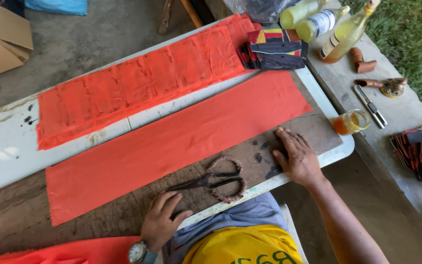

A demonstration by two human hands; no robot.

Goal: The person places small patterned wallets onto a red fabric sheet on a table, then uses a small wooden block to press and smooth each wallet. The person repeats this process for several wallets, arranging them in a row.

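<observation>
Head view: both flat open hands, left hand (pixel 161 220) and right hand (pixel 296 157), beside cord-wrapped scissors (pixel 216 181).

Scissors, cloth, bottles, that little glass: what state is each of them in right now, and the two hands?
Scissors: closed, lying flat on the board, untouched.
Long orange cloth strip: spread flat, unfolded.
Stack of orange strips: piled flat, wrinkled.
Small glass: upright, part full of amber liquid.
Bottles: lying tilted, holding yellowish liquid.
Cardboard box: open.
Left hand: empty, resting near the scissors.
Right hand: empty, flat on the board.
</observation>
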